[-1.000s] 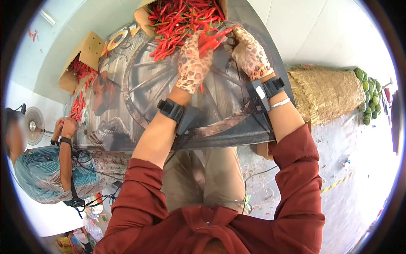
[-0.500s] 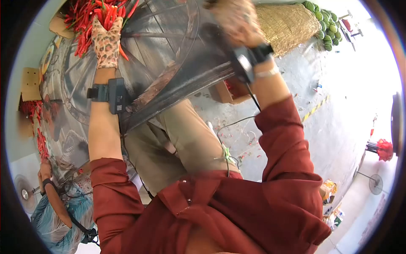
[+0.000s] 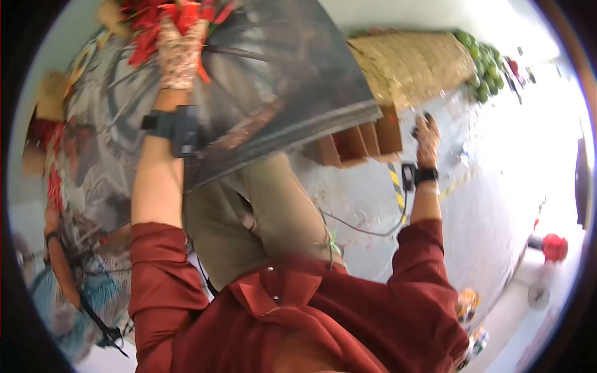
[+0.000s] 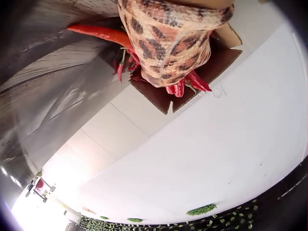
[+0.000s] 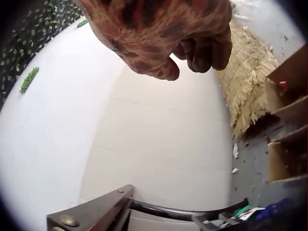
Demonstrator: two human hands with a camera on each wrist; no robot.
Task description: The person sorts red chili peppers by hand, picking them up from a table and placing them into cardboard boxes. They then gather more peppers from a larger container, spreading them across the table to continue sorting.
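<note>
My left hand (image 3: 179, 59), in a leopard-print glove, grips a bunch of red chili peppers (image 3: 186, 17) beside the heap at the far left of the table (image 3: 298, 74). In the left wrist view one long chili (image 4: 96, 32) sticks out on one side of the glove, and more tips (image 4: 177, 89) show past it; the palm is hidden. Beyond the table's right edge, my gloved right hand (image 3: 427, 142) reaches out over the floor. Its fingers (image 5: 202, 55) bend loosely in the right wrist view, with nothing seen in them.
Open cardboard boxes (image 3: 388, 132) stand on the floor below the table's right corner. Behind them lies a straw-covered mound (image 3: 410, 65) with green round fruit (image 3: 485, 68) at its end. Another person's arm (image 3: 62, 267) is at the left, near more chilies (image 3: 55, 186).
My right hand has left the chilies and swung right, past the table edge, out over the floor. My left hand keeps its bunch of chilies. The head view has turned to the right.
</note>
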